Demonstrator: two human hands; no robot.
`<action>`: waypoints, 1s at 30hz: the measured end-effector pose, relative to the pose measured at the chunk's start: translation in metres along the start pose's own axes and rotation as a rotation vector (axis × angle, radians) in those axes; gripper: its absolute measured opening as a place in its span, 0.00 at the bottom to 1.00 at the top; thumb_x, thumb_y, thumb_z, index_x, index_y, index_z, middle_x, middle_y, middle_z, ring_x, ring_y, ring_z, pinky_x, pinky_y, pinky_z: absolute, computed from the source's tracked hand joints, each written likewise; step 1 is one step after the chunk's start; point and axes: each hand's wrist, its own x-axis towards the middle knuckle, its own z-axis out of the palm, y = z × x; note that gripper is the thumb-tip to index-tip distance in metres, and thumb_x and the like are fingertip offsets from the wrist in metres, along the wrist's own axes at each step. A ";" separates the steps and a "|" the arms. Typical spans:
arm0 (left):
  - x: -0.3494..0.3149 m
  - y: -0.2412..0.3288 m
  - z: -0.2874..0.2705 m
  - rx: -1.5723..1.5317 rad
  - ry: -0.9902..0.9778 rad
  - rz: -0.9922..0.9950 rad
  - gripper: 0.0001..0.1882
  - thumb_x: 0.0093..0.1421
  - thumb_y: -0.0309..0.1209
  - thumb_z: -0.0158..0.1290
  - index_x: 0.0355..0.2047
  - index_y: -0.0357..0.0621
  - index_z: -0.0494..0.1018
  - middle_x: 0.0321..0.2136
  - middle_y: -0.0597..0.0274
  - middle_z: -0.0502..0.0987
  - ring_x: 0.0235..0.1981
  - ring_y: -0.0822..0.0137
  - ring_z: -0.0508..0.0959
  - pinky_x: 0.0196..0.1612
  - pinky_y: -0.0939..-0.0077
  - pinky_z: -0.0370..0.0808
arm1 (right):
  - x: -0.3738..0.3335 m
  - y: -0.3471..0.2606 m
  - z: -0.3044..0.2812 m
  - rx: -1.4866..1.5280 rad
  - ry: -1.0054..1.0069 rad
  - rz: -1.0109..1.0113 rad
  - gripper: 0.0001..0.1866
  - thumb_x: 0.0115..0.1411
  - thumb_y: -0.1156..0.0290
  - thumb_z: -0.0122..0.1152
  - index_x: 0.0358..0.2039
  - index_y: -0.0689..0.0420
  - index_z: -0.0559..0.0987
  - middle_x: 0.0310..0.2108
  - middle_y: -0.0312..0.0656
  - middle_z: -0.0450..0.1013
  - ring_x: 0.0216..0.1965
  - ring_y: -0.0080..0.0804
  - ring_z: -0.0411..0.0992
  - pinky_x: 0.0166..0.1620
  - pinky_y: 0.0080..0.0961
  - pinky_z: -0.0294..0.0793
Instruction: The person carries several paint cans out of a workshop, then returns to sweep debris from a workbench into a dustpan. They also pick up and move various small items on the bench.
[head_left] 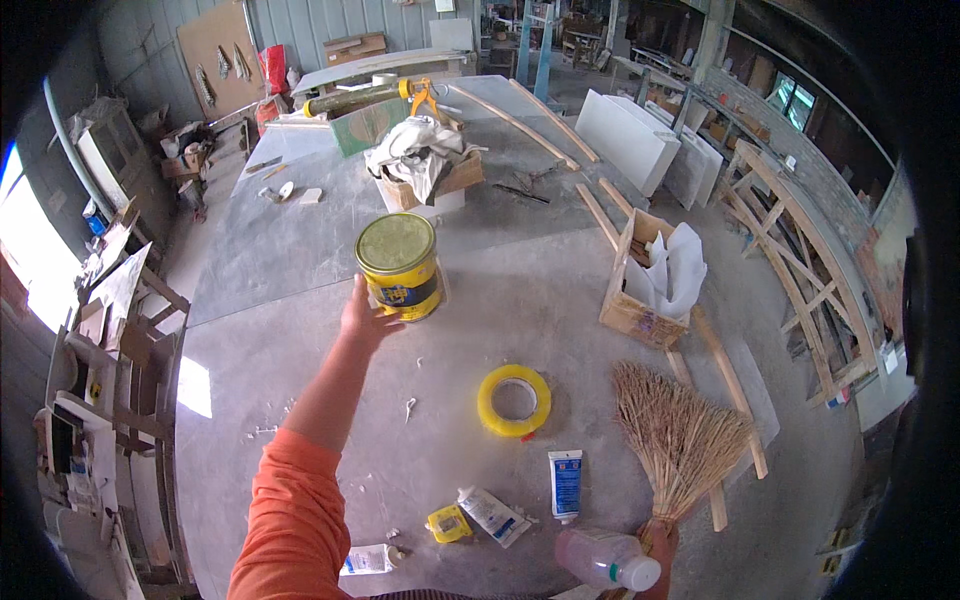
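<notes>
My left hand (367,318) reaches forward and is closed against the lower left side of a yellow tin can (410,290) with a dull greenish lid. Its thumb points up along the can's wall, and the fingers curve around the near side. At the lower right, my right hand (661,548) is around the bound handle end of a straw broom (678,435); its fingers are mostly hidden. Close to that hand lies a clear plastic bottle with a white cap (597,556). Between my arms are a roll of yellow tape (487,407) and a blue-and-white tube (565,485).
The large grey table (300,360) also bears a yellow tape measure (448,524), white tubes (494,516), a box with crumpled cloth (425,160), and a carton with white sheeting (640,315). Wooden strips (730,385) run along the right edge. A yellow-orange caulking gun (424,98) lies at the back.
</notes>
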 end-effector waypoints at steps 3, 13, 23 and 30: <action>0.015 -0.019 0.004 0.340 -0.203 0.332 0.43 0.55 0.41 0.58 0.64 0.46 0.46 0.59 0.46 0.57 0.53 0.50 0.69 0.54 0.63 0.69 | -0.006 -0.008 0.007 -0.038 0.063 0.001 0.21 0.54 0.59 0.58 0.43 0.57 0.67 0.22 0.39 0.67 0.21 0.28 0.67 0.23 0.24 0.68; 0.049 -0.024 0.036 0.079 -0.287 -0.107 0.32 0.59 0.36 0.53 0.61 0.42 0.55 0.56 0.51 0.65 0.56 0.50 0.66 0.56 0.61 0.65 | 0.009 0.024 -0.017 0.101 0.110 0.026 0.21 0.55 0.61 0.58 0.45 0.56 0.67 0.24 0.39 0.67 0.20 0.28 0.67 0.22 0.24 0.69; -0.118 -0.134 0.028 1.775 -1.000 0.975 0.38 0.42 0.46 0.63 0.53 0.48 0.65 0.58 0.45 0.60 0.61 0.46 0.58 0.57 0.48 0.60 | 0.002 0.008 -0.007 0.092 0.076 0.111 0.18 0.57 0.61 0.55 0.45 0.56 0.67 0.25 0.38 0.68 0.22 0.27 0.68 0.23 0.23 0.71; -0.128 -0.128 0.043 1.818 -0.939 0.862 0.15 0.50 0.31 0.54 0.40 0.46 0.73 0.43 0.56 0.72 0.50 0.56 0.69 0.54 0.54 0.63 | 0.004 0.012 -0.004 0.123 0.145 0.078 0.19 0.57 0.61 0.55 0.47 0.56 0.66 0.25 0.38 0.68 0.22 0.27 0.68 0.23 0.23 0.71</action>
